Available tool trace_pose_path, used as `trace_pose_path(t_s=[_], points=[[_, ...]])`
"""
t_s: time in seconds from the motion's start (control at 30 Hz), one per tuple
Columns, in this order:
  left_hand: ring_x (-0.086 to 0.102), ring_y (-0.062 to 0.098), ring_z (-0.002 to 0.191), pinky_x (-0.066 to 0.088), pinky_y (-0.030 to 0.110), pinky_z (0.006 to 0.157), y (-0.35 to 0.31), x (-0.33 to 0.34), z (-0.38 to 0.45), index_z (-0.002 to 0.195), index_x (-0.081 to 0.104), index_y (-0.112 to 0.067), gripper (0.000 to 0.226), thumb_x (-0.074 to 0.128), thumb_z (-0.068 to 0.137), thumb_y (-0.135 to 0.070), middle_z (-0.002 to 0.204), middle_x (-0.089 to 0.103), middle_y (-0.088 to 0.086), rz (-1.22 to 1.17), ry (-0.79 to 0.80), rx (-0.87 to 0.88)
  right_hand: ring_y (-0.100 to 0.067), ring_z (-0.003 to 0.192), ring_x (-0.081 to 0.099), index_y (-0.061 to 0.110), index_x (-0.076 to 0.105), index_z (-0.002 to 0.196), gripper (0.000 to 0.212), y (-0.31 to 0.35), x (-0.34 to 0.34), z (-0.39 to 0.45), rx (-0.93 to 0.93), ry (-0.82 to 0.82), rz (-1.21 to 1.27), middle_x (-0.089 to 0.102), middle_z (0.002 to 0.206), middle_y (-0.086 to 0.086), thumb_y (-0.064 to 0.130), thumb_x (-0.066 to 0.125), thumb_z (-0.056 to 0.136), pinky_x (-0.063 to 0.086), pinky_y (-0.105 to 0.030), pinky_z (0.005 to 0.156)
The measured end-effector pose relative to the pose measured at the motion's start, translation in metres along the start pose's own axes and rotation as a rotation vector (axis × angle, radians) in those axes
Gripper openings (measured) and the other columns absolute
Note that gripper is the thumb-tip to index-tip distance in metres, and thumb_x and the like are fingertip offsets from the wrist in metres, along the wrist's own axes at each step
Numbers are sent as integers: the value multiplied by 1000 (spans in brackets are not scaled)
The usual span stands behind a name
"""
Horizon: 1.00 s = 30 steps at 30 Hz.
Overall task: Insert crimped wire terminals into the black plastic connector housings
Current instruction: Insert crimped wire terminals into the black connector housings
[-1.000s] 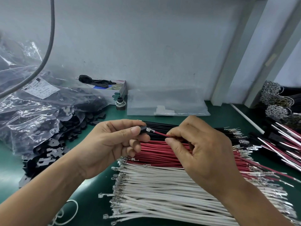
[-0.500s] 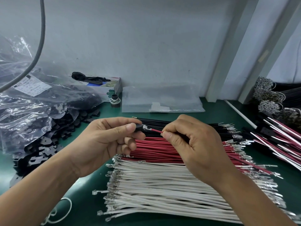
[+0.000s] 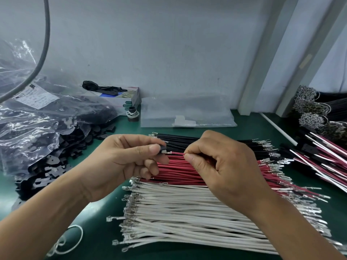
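Black housing (image 3: 163, 147) is pinched between thumb and forefinger of the left hand (image 3: 120, 162); only its end shows. 1 red wire (image 3: 177, 153) is pinched by the right hand (image 3: 223, 166), its metal terminal (image 3: 166, 152) right at the housing mouth, apparently not yet pushed home. Insertion is judged barely started. Plenty left: loose black wires (image 3: 206, 140) lie behind the grip, red wires (image 3: 180, 171) beneath it, white wires (image 3: 187, 212) nearer the body. A bag of housings (image 3: 37, 132) sits left of it.
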<state>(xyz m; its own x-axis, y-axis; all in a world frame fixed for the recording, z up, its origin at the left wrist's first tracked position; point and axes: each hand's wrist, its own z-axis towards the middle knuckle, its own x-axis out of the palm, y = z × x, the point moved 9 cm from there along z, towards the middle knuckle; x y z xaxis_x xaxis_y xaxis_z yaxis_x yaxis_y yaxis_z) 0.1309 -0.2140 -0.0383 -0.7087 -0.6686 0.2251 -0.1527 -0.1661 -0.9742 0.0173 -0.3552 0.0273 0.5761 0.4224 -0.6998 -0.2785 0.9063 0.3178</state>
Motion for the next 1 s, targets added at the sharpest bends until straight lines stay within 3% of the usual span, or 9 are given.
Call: trace_pose_path(t_s=[0.1, 0.23, 0.4, 0.57, 0.73, 1.0], points=[[71, 21, 65, 59, 26, 57, -2, -3, 1, 103, 80, -6, 53, 98, 60, -32, 93, 76, 25, -63, -36, 13, -8, 77, 61, 29, 74, 96, 13, -8, -2, 0, 40, -6, 72, 61, 82, 18, 29, 62, 94, 51, -33, 65], [73, 18, 70, 58, 24, 55, 1, -3, 2, 98, 81, -10, 29, 79, 72, -22, 97, 77, 22, -125, -78, 19, -9, 80, 62, 25, 76, 97, 16, -10, -1, -1, 72, -33, 114, 61, 85, 17, 25, 60, 95, 51, -32, 67], [70, 17, 64, 57, 25, 51, -5, 1, 1, 102, 81, -7, 33, 76, 75, -26, 88, 75, 17, -80, -103, 71, -9, 81, 62, 25, 77, 109, 23, -5, 5, -2, 79, -32, 148, 60, 85, 17, 23, 59, 95, 51, -29, 69], [62, 20, 61, 57, 28, 55, -10, 4, -1, 104, 80, -8, 40, 70, 78, -37, 80, 68, 17, 82, -136, 101, -9, 78, 62, 26, 77, 108, 24, -7, 11, -5, 116, -28, 159, 60, 84, 16, 24, 57, 94, 52, -33, 67], [66, 19, 57, 57, 25, 53, -9, 6, -1, 97, 82, -7, 34, 83, 65, -17, 71, 71, 15, 170, -131, 105, -11, 78, 63, 30, 78, 100, 19, -16, 9, -5, 167, -27, 197, 63, 81, 14, 23, 61, 93, 51, -33, 67], [73, 24, 63, 60, 27, 58, -4, 0, 0, 90, 83, -10, 30, 83, 62, -20, 82, 76, 21, 94, -158, 95, -12, 80, 64, 29, 77, 95, 15, -15, 9, -4, 177, -9, 240, 66, 79, 15, 28, 62, 92, 51, -35, 68]])
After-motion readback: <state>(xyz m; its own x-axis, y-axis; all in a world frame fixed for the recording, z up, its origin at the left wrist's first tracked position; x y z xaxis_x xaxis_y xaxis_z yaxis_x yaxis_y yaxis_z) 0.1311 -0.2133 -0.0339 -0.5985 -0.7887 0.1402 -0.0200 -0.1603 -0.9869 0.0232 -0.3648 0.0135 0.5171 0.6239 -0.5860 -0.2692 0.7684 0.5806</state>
